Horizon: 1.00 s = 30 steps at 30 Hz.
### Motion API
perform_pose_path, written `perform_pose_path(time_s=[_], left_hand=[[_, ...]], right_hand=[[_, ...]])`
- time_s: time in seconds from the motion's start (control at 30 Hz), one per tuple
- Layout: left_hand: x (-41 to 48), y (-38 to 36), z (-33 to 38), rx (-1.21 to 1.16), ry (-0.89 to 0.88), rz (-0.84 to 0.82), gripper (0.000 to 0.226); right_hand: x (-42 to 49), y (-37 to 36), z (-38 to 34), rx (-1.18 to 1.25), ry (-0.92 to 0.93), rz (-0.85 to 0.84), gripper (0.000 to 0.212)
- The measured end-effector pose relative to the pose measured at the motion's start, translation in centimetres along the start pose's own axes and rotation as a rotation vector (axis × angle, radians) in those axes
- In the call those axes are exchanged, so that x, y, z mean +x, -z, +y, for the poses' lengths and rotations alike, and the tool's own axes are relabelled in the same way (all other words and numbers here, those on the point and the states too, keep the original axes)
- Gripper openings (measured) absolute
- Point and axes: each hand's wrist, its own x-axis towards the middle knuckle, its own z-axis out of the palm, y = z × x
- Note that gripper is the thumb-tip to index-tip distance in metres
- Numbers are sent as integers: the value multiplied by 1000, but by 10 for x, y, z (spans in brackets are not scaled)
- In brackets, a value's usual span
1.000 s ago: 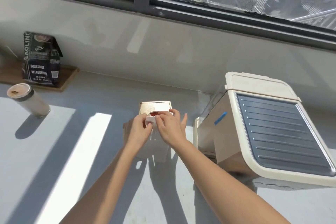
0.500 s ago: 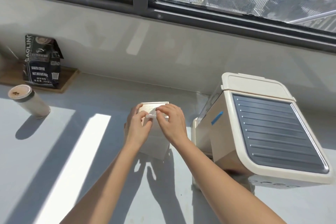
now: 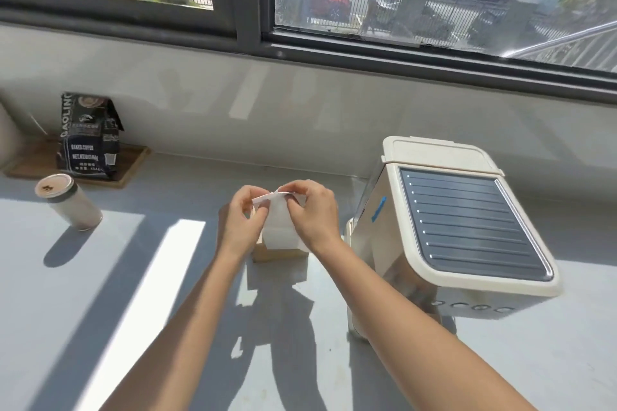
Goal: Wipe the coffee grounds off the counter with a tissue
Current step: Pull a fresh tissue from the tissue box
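Observation:
A white tissue (image 3: 279, 224) hangs between my two hands above a tan tissue box (image 3: 277, 253) in the middle of the grey counter (image 3: 100, 294). My left hand (image 3: 241, 223) pinches the tissue's upper left edge, and my right hand (image 3: 312, 215) pinches its upper right edge. The sheet hides most of the box. A few dark specks that may be coffee grounds (image 3: 330, 350) lie on the counter nearer to me, left of the machine's base.
A cream coffee machine (image 3: 450, 230) stands right of the box. At the far left, a black coffee bag (image 3: 88, 137) sits on a wooden tray (image 3: 130, 165), with a lidded cup (image 3: 68, 202) in front. A wall and window run behind.
Both hands have risen from the top of the box, drawing the tissue up and out so it now hangs as a sheet between them.

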Motion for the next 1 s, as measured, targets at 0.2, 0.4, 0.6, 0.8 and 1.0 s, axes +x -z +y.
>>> perform_pose_path(time_s=[0.2, 0.4, 0.6, 0.8, 1.0], left_hand=[[-21, 33, 69, -162, -184, -143, 34], [-58, 45, 104, -262, -69, -268, 34], [-110, 23, 125, -398, 54, -293, 18], [-180, -32, 160, -548, 146, -192, 23], [-251, -109, 196, -310, 70, -397, 20]], right_hand=[[-15, 49, -64, 107, 204, 43, 24], [-43, 100, -83, 252, 237, -88, 31], [-86, 144, -58, 463, 143, -194, 42], [-138, 211, -5, 764, 30, -485, 38], [-183, 297, 55, 752, -20, -408, 11]])
